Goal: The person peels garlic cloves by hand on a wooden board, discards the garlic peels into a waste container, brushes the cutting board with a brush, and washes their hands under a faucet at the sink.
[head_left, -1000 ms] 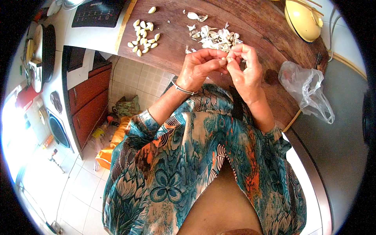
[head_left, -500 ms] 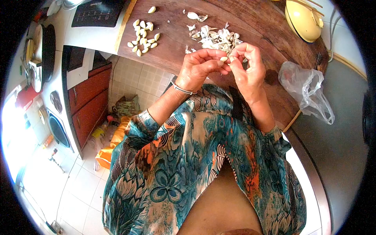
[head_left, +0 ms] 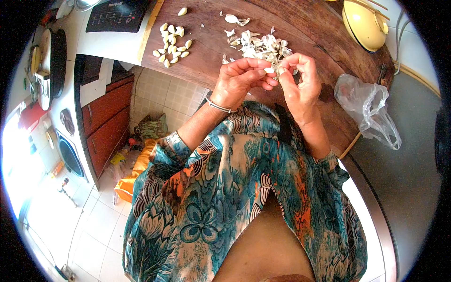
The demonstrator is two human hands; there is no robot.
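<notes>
My left hand [head_left: 242, 77], with a bracelet at its wrist, pinches a pale garlic clove [head_left: 269, 70] between thumb and fingertips. Close beside it, my right hand [head_left: 302, 84] is closed in a pinch; whatever its fingertips hold is too small to make out. Just beyond both hands lies a pile of papery garlic skins [head_left: 258, 45] on the dark wooden countertop [head_left: 206, 47]. Several peeled garlic cloves [head_left: 171, 42] are grouped on the wood to the left, with a single clove [head_left: 182, 11] farther back.
A crumpled clear plastic bag [head_left: 364, 105] rests at the right, partly over a grey surface [head_left: 406, 122]. A yellow bowl [head_left: 364, 26] stands at the far right. Beyond the cloves on the left is a black control panel [head_left: 117, 16]. An orange bag [head_left: 136, 176] lies on the floor.
My right hand has drawn slightly to the right, widening the gap from my left hand. The clove remains in my left fingertips and shows more plainly.
</notes>
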